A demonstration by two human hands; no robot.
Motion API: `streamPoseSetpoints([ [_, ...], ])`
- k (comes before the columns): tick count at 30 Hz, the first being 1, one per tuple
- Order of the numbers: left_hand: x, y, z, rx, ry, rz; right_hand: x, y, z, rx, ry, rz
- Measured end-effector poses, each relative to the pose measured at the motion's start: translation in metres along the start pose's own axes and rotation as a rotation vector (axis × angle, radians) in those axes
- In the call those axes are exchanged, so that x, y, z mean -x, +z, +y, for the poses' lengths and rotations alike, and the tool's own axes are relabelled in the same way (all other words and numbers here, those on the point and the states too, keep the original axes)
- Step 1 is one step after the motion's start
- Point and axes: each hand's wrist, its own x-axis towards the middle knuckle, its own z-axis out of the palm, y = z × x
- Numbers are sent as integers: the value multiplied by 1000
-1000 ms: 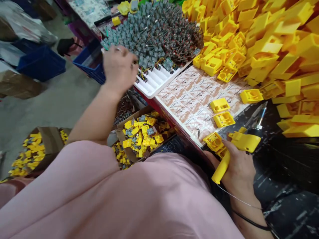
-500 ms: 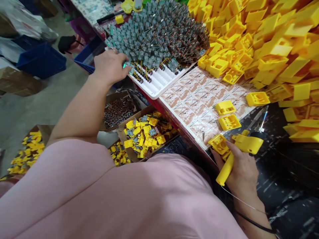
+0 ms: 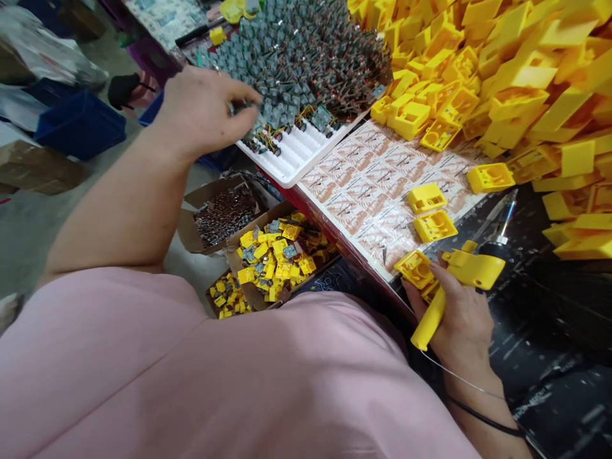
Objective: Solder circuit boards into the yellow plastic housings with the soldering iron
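My left hand (image 3: 203, 111) is over the left end of a white ribbed tray (image 3: 287, 166), thumb and index finger apart, with nothing visible between them. Small grey parts with yellow and dark wires (image 3: 270, 137) lie on the tray beside its fingertips. Near the table edge, my right hand (image 3: 461, 322) is closed around a yellow soldering gun (image 3: 478, 271), its metal tip pointing up and away. The same hand's fingers also hold an open yellow housing (image 3: 415, 269). Two more yellow housings (image 3: 427, 198) (image 3: 435, 226) sit just beyond it on the patterned sheet.
A large heap of grey parts (image 3: 306, 57) covers the tray's far side. Yellow housings (image 3: 521, 102) are piled at the right. Below the table edge are cardboard boxes of yellow parts (image 3: 277, 261) and dark small parts (image 3: 224, 217). Blue bins (image 3: 81, 124) stand on the floor at left.
My left hand has moved up and left, and its fingers have come away from the small green-lit part at the tray. My right hand keeps its hold on the gun and housing.
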Motion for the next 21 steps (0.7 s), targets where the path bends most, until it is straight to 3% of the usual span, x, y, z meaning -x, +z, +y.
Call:
streamPoseSetpoints([
  [3, -5, -4, 24, 250, 182, 77, -3, -1, -3, 29, -35, 3],
  [5, -10, 7, 45, 480, 255, 91, -4, -3, -5, 43, -19, -4],
  [7, -13, 29, 71, 707, 296, -27, -5, -6, -8, 42, 14, -29],
  [9, -9, 56, 99, 840, 315, -242, -7, -10, -12, 15, 36, -47],
  [11, 1, 82, 125, 792, 358, -379, -9, -12, -14, -8, 47, -62],
  [14, 18, 107, 145, 594, 475, -333, -11, -13, -16, -36, 18, -125],
  [18, 34, 106, 142, 360, 568, -292, -13, -18, -12, -106, 24, -152],
  [21, 38, 97, 134, 228, 592, -221, -19, -30, -10, -119, 40, -37],
])
